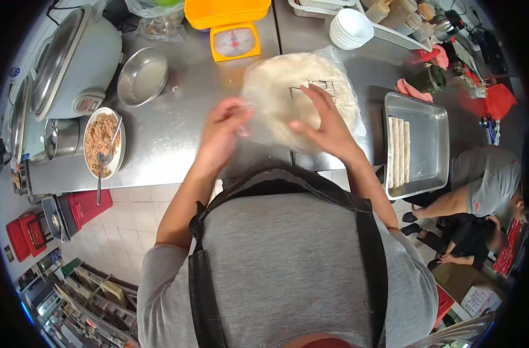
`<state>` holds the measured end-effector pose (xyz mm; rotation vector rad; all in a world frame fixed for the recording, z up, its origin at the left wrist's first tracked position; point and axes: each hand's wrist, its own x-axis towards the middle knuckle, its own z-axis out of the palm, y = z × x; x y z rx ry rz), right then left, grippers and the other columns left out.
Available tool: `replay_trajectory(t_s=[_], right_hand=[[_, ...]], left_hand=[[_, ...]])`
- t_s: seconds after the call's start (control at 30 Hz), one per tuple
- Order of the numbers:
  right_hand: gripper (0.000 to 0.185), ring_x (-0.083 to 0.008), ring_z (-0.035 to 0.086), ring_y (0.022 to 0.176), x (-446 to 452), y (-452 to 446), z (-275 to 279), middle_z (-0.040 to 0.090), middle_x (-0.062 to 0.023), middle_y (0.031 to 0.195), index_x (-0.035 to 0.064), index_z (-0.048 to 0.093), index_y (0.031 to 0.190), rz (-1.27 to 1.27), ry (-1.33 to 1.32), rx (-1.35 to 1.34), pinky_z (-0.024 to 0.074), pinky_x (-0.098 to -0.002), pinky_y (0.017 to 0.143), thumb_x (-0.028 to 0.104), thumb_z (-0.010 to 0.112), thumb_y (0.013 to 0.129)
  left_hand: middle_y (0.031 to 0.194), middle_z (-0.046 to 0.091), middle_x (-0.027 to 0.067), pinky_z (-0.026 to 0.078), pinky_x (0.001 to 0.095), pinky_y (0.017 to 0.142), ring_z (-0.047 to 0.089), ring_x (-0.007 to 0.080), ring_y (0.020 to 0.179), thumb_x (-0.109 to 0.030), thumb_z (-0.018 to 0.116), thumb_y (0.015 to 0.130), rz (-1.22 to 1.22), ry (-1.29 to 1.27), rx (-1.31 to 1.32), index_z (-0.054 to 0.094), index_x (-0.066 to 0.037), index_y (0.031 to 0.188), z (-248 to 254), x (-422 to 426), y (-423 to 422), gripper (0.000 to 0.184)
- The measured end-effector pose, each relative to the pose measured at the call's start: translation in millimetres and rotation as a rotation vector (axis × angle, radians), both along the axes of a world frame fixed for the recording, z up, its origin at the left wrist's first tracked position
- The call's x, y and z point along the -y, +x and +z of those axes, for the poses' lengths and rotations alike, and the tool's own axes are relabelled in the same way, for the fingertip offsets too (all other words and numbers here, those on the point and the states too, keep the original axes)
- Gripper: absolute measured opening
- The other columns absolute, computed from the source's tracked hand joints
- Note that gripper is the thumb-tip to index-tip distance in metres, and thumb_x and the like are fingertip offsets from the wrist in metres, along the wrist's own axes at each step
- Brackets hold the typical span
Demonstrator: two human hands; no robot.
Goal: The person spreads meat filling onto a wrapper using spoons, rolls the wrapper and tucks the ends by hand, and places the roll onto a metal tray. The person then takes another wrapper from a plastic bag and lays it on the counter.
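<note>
A clear plastic bag (258, 129) holds a stack of round, pale dough sheets (279, 75) on the steel worktop, with dark printed marks on its top. My left hand (222, 129) is at the bag's near left edge, its fingers pinched on the thin plastic and slightly blurred. My right hand (329, 129) lies over the right part of the bag, thumb and fingers spread. Farther right, a metal tray (429, 145) contains several pale rolls (399, 152) lined up along its left side. To the left stands a white dish of minced filling (97, 139) with spoons in it.
A yellow kitchen scale (234, 42) and white bowls (351, 29) stand behind the bag. A metal bowl of cloudy liquid (142, 78) sits beside a large cooker (73, 64) at left. Two people (479, 180) are at the right, beyond the tray.
</note>
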<state>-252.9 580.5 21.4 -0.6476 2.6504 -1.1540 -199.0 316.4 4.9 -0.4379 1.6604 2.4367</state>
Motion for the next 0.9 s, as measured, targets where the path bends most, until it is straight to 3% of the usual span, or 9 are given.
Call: replay_trajectory(t_s=[0.07, 0.17, 0.27, 0.3, 0.53, 0.6, 0.77, 0.83, 0.9], right_hand=[[0.075, -0.0428, 0.045, 0.143, 8.9, 14.0, -9.4, 0.046, -0.0229, 0.154, 0.0068, 0.052, 0.149, 0.083, -0.011, -0.088, 0.0390, -0.0502, 0.118, 0.040, 0.082, 0.088], [0.064, -0.0416, 0.055, 0.129, 31.7, 26.6, -27.0, 0.056, -0.0195, 0.138, 0.0051, 0.059, 0.134, 0.231, -0.169, -0.118, 0.0460, -0.0494, 0.109, 0.040, 0.083, 0.086], [0.059, -0.0405, 0.061, 0.122, 71.4, 44.6, -1.0, 0.059, -0.0207, 0.132, 0.0047, 0.060, 0.128, 0.301, -0.113, 0.253, 0.0501, -0.0471, 0.102, 0.039, 0.083, 0.086], [0.052, -0.0389, 0.067, 0.110, 84.4, 49.1, -15.3, 0.065, -0.0185, 0.119, 0.0047, 0.061, 0.124, 0.278, -0.094, 0.005, 0.0531, -0.0474, 0.093, 0.037, 0.081, 0.088], [0.015, -0.0232, 0.065, 0.074, 79.6, 50.0, -28.3, 0.069, -0.0092, 0.085, 0.0031, 0.066, 0.100, 0.134, -0.296, 0.161, 0.0514, -0.0352, 0.067, 0.015, 0.074, 0.095], [0.009, -0.0173, 0.060, 0.069, 66.8, 55.3, -23.5, 0.068, -0.0081, 0.083, 0.0032, 0.066, 0.095, 0.108, -0.397, 0.111, 0.0485, -0.0309, 0.064, 0.009, 0.074, 0.095], [0.008, -0.0133, 0.058, 0.073, 61.2, 64.0, -24.2, 0.066, -0.0059, 0.086, 0.0041, 0.068, 0.101, 0.051, -0.516, 0.027, 0.0470, -0.0279, 0.066, 0.003, 0.073, 0.094], [0.010, -0.0145, 0.059, 0.075, 60.7, 68.9, -23.8, 0.066, -0.0072, 0.089, 0.0045, 0.069, 0.103, 0.049, -0.566, -0.036, 0.0474, -0.0284, 0.067, 0.001, 0.073, 0.094], [0.013, -0.0166, 0.061, 0.076, 61.0, 68.7, -23.3, 0.067, -0.0084, 0.092, 0.0045, 0.070, 0.104, 0.112, -0.545, -0.091, 0.0480, -0.0287, 0.068, -0.001, 0.072, 0.093]], left_hand=[[0.097, 0.065, -0.0031, 0.049, 0.0275, 0.076, 0.059, 0.0079, 0.085, -0.007, 0.077, 0.092, 0.067, -0.158, -0.010, 0.064, -0.012, 0.088, -11.5, 40.1, 25.5, 0.014], [0.100, 0.065, -0.0010, 0.050, 0.0289, 0.083, 0.061, 0.0120, 0.098, -0.007, 0.077, 0.092, 0.241, -0.233, -0.086, 0.063, -0.008, 0.110, -39.0, 54.7, 48.4, 0.023], [0.102, 0.065, 0.0020, 0.052, 0.0321, 0.087, 0.062, 0.0172, 0.103, -0.004, 0.077, 0.092, 0.272, -0.169, 0.086, 0.049, -0.004, 0.140, -30.1, 30.3, 58.1, 0.055], [0.105, 0.066, 0.0028, 0.053, 0.0311, 0.087, 0.064, 0.0160, 0.100, -0.001, 0.074, 0.094, 0.237, -0.085, 0.097, 0.053, -0.005, 0.139, -30.8, 21.1, 58.6, 0.049], [0.106, 0.069, 0.0029, 0.053, 0.0280, 0.087, 0.064, 0.0122, 0.096, 0.008, 0.067, 0.095, 0.434, -0.221, -0.149, 0.065, -0.002, 0.123, -25.3, 23.9, 78.4, 0.030], [0.109, 0.069, 0.0070, 0.051, 0.0293, 0.094, 0.064, 0.0154, 0.103, 0.014, 0.058, 0.093, 0.587, -0.587, -0.256, 0.064, -0.002, 0.118, -16.8, 30.8, 84.5, 0.030], [0.110, 0.071, 0.0145, 0.050, 0.0387, 0.101, 0.067, 0.0268, 0.110, 0.009, 0.052, 0.088, -0.021, -0.202, -0.622, 0.069, -0.001, 0.093, -7.3, 10.9, 59.7, 0.020], [0.117, 0.071, 0.0153, 0.050, 0.0414, 0.101, 0.066, 0.0318, 0.113, 0.003, 0.060, 0.087, -0.240, -0.483, -0.083, 0.073, 0.000, 0.101, -29.9, -8.1, 40.2, 0.020], [0.125, 0.069, 0.0162, 0.049, 0.0427, 0.101, 0.064, 0.0335, 0.117, -0.004, 0.064, 0.087, -0.162, -0.686, -0.548, 0.073, -0.002, 0.113, -47.7, -21.3, 16.9, 0.028]])
